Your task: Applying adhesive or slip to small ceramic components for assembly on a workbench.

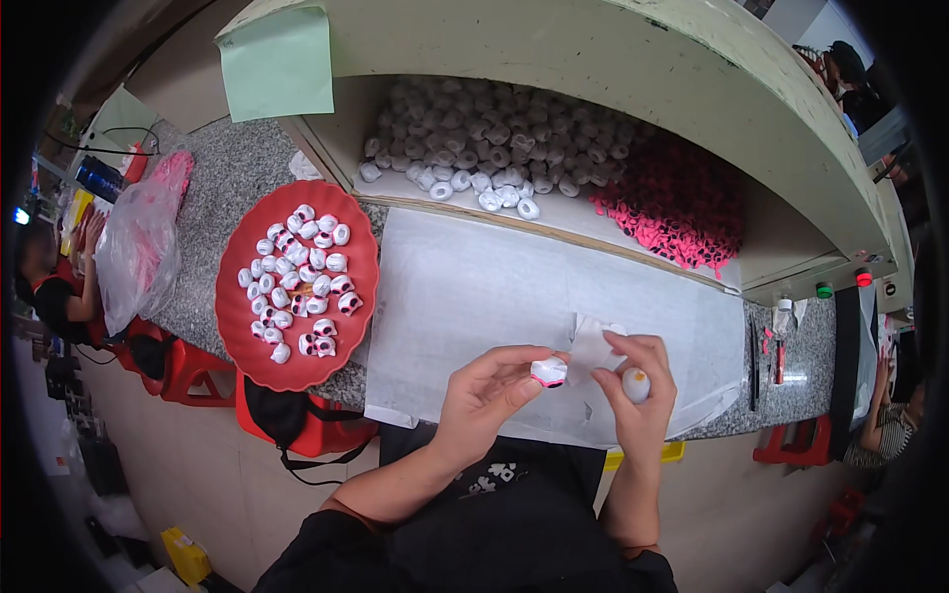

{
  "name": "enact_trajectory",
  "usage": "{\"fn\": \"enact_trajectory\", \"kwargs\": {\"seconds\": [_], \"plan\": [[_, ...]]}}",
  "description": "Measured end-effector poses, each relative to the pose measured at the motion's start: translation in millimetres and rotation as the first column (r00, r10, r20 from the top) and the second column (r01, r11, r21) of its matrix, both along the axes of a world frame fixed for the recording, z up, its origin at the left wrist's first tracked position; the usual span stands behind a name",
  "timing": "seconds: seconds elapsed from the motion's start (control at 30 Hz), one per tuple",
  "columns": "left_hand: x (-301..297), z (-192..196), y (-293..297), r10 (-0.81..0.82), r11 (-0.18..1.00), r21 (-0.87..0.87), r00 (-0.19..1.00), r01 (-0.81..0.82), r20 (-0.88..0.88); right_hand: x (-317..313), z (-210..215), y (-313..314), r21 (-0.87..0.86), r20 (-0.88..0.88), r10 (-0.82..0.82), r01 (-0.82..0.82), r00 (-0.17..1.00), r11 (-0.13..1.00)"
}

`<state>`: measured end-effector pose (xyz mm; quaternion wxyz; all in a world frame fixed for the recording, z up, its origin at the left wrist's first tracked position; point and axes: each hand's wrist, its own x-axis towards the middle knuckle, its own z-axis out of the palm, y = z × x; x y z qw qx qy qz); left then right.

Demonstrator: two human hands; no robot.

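Between thumb and fingers of my left hand is a small white figurine head with a pink and dark lower edge. Close on its right, my right hand is closed around a white rounded object with an orange spot, perhaps a small bottle. A white piece of paper or cloth stands at the fingertips of that hand; whether they pinch it is hard to tell. Both hands hover over a white sheet on the worktop. Left of it, a red scalloped plate carries several similar heads with pink and black faces.
Behind the sheet, a pale green cabinet holds a heap of white heads and a pile of pink pieces. Tools lie at the right. A plastic bag rests far left. People sit on both sides.
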<state>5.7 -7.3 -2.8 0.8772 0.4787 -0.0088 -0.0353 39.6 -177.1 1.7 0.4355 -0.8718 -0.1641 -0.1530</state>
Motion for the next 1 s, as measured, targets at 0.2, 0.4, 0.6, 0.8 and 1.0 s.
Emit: {"fn": "enact_trajectory", "kwargs": {"seconds": [0.2,0.4,0.6,0.8,1.0], "plan": [[-5.9,0.1,1.3,-0.054,0.997,-0.06,0.998,0.055,0.016,-20.1,6.4,36.2,0.767,-0.433,0.444,0.063,0.785,0.638],[-10.3,-0.5,-0.3,-0.016,0.997,-0.075,0.999,0.019,0.04,-23.1,3.0,42.1,0.849,-0.405,0.473,0.129,0.782,0.513],[-10.6,-1.6,1.7,0.037,0.997,0.072,0.997,-0.042,0.071,-25.0,1.7,45.2,0.868,-0.383,0.482,0.129,0.788,0.479],[-12.6,1.4,1.6,0.092,0.984,0.144,0.989,-0.109,0.12,-27.8,1.6,47.5,0.876,-0.382,0.493,0.137,0.782,0.462],[-8.9,3.2,0.9,0.112,0.973,0.182,0.978,-0.144,0.177,-27.3,0.6,47.5,0.876,-0.375,0.486,0.129,0.789,0.465]]}}
